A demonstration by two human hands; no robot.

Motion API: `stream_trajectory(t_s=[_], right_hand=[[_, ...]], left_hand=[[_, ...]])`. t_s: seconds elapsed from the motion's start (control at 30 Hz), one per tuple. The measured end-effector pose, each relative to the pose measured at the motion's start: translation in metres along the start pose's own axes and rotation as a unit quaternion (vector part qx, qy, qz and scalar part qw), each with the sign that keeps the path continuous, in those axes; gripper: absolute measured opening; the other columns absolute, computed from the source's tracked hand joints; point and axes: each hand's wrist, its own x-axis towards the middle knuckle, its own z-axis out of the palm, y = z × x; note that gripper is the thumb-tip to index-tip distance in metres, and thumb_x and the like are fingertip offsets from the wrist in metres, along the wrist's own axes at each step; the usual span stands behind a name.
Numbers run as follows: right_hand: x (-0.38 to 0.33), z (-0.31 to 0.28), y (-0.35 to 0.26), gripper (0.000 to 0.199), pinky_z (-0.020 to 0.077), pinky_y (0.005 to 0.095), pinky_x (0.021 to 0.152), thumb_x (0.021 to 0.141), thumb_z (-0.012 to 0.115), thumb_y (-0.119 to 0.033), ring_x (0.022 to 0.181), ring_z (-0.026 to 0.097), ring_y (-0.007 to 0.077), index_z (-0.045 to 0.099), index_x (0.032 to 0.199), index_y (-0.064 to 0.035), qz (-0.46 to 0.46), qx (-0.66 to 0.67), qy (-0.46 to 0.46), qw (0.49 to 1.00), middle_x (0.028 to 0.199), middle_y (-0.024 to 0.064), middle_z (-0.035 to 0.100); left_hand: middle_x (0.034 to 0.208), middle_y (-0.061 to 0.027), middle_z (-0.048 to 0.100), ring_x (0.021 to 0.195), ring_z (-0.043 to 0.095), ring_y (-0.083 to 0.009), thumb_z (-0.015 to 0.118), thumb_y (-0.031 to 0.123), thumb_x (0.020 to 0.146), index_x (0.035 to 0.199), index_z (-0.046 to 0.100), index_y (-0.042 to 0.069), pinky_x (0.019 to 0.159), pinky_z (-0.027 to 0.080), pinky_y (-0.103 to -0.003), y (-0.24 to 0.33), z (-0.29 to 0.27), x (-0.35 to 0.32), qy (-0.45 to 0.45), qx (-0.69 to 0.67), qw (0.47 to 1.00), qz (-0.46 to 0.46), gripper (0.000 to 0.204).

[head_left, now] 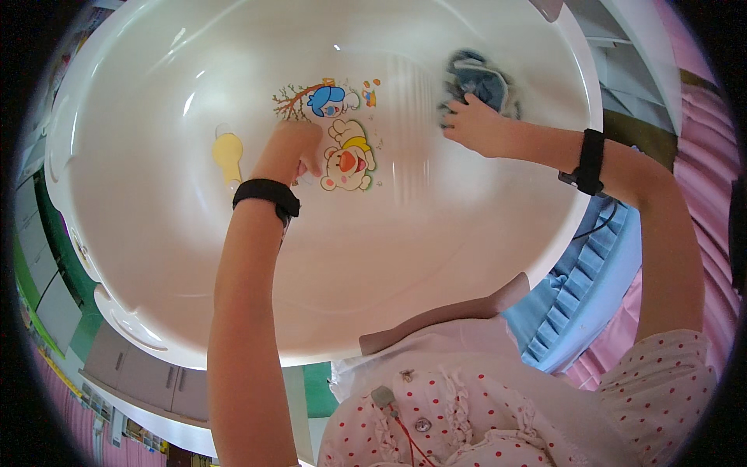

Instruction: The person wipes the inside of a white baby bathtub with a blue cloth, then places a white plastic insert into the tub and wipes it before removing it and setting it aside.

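White tub [467, 226]; dark blue-grey cloth [478, 79]; red-dotted white blouse [502, 405]

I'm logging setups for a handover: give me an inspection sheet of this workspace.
Surface: white tub, cartoon prints inside.
Job's things: dark blue-grey cloth, blurred, in the tub.
Clutter: yellow paddle-like shape; loose or printed, cannot tell.
Hands: right hand at the cloth, grip unclear; left hand beside the prints, contents hidden.
Cables: black cable below the right wrist strap; red cord at the chest.
Surroundings: pink fabric, blue ruffled fabric, grey cabinets.

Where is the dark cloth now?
In the head view, the dark cloth is inside the white tub, toward its right side, partly under the right hand.
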Motion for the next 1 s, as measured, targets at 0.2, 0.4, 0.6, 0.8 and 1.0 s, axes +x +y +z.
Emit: stream_trajectory(t_s=[0.2,0.4,0.6,0.8,1.0], right_hand=[[-0.011,0.021,0.015,0.066,0.0208,0.0580,0.095,0.062,0.069,-0.017,0.125,0.020,0.0346,0.039,0.119,-0.0270,0.057,-0.137,0.132,0.980,0.130,0.0038,0.031],[-0.009,0.000,0.019,0.073,0.0356,0.0564,0.081,0.059,0.072,-0.022,0.122,0.020,0.0409,0.036,0.122,-0.0292,0.071,-0.099,-0.002,0.993,0.132,0.0114,0.026],[-0.015,0.010,-0.026,0.069,0.0356,0.0584,0.076,0.064,0.064,-0.039,0.117,0.023,0.0435,0.036,0.124,-0.0206,0.133,0.041,-0.106,0.985,0.129,0.0193,0.027],[-0.015,0.001,-0.099,0.062,0.0359,0.0634,0.071,0.063,0.057,-0.051,0.112,0.028,0.0441,0.049,0.114,-0.0156,0.029,0.294,-0.155,0.943,0.120,0.0225,0.036],[0.019,0.000,-0.134,0.050,0.0373,0.0461,0.080,0.065,0.058,-0.045,0.102,0.039,0.0401,0.053,0.107,-0.0186,-0.165,0.435,-0.073,0.882,0.107,0.0192,0.049]], left_hand=[[0.052,-0.0037,0.060,0.050,0.060,-0.0179,0.074,0.024,0.060,0.051,0.060,0.005,0.051,0.048,-0.029,0.004,-0.001,0.001,0.014,0.004,1.000,0.000,0.025],[0.051,-0.0038,0.059,0.049,0.059,-0.0181,0.074,0.021,0.057,0.051,0.059,0.004,0.048,0.047,-0.030,0.000,0.003,-0.002,0.043,-0.029,0.999,0.010,0.024],[0.057,-0.0065,0.062,0.050,0.060,-0.0151,0.069,0.023,0.065,0.060,0.063,0.002,0.051,0.050,-0.028,-0.003,0.001,-0.005,0.027,0.001,0.999,0.044,0.022],[0.057,-0.0041,0.063,0.052,0.062,-0.0141,0.070,0.024,0.066,0.057,0.062,0.005,0.052,0.049,-0.027,0.003,0.000,-0.005,0.061,0.051,0.995,0.057,0.023],[0.056,-0.0040,0.062,0.053,0.062,-0.0145,0.072,0.023,0.064,0.056,0.061,0.004,0.051,0.049,-0.027,0.003,-0.003,-0.012,0.048,0.018,0.998,0.029,0.023]])
